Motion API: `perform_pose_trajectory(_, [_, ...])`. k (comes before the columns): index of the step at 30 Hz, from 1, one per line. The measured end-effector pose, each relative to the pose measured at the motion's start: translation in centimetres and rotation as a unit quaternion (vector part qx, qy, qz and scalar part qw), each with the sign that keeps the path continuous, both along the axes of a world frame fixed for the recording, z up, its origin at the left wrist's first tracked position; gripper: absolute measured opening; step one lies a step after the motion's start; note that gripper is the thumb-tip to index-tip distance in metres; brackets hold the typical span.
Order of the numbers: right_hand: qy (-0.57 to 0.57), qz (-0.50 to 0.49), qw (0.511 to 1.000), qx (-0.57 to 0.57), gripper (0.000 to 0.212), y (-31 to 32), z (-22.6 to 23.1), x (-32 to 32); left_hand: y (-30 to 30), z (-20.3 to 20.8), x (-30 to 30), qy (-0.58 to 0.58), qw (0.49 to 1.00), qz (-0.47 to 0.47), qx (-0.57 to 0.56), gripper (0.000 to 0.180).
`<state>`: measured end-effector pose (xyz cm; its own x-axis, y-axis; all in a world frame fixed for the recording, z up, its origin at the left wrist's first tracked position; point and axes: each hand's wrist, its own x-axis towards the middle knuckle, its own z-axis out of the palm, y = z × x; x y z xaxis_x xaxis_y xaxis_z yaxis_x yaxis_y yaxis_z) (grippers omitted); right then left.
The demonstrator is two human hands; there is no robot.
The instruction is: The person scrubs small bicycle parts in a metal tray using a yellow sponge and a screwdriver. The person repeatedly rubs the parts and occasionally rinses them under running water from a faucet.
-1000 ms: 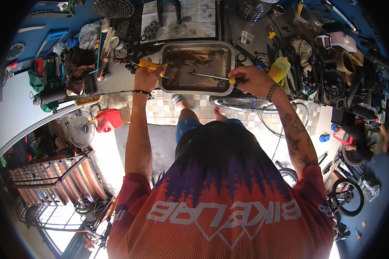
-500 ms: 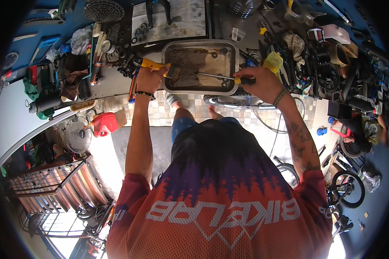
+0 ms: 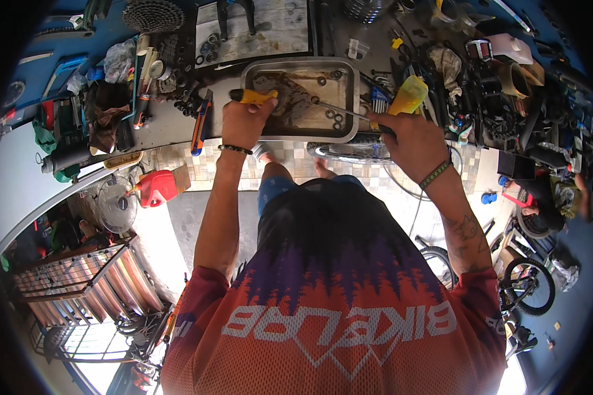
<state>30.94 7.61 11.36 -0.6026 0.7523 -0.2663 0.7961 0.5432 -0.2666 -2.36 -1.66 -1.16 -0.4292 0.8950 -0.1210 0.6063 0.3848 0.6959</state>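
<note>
My left hand (image 3: 242, 124) is closed round the yellow handle of a paintbrush (image 3: 258, 97), over the left side of a shallow metal tray (image 3: 302, 139). Brown, dirty liquid lies in the tray's left half. From the right, my right hand (image 3: 416, 143) grips a screwdriver (image 3: 342, 110), its thin shaft reaching over the tray. A small dark ring (image 3: 315, 100) is at the screwdriver's tip; whether it is threaded on is too small to tell. Several more small rings (image 3: 330, 114) lie in the tray's right half. The brush's bristles are hard to make out.
Left of the tray lies an orange and blue utility knife (image 3: 202, 123). A yellow translucent bottle (image 3: 410, 94) leans at its right, among crowded tools. Behind are a stained white sheet (image 3: 270, 39) with rings and a dark fork-shaped part, and a bicycle cassette (image 3: 153, 16).
My left hand and the brush have moved right, further over the tray. The screwdriver now slants with its tip higher and to the right, a ring at it. My right hand has come nearer me.
</note>
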Motion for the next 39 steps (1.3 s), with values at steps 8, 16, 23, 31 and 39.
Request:
perform_pose_trajectory(8, [0.006, 0.003, 0.998, 0.059, 0.045, -2.6, -0.8, -0.8, 2.5, -1.6, 5.3, 0.012, 0.997, -0.038, 0.073, 0.045])
perform_pose_trajectory(16, [0.015, -0.004, 0.998, 0.063, 0.051, -3.3, -0.8, -1.0, 3.9, 0.1, 5.1, 0.129, 0.982, -0.136, 0.003, 0.043])
perform_pose_trajectory(23, [0.009, -0.007, 0.997, 0.073, 0.051, -3.1, -1.1, -0.8, 4.5, 1.3, 5.1, 0.112, 0.985, -0.127, -0.032, 0.042])
perform_pose_trajectory(31, [0.007, -0.002, 0.997, 0.083, 0.051, -2.8, -1.2, -0.8, 4.9, -0.2, 4.7, 0.150, 0.981, -0.117, -0.033, 0.042])
perform_pose_trajectory(39, [0.022, 0.003, 0.992, 0.121, 0.049, -2.2, -2.1, -0.8, 3.6, 0.8, 4.5, 0.011, 0.994, -0.091, -0.065, 0.047])
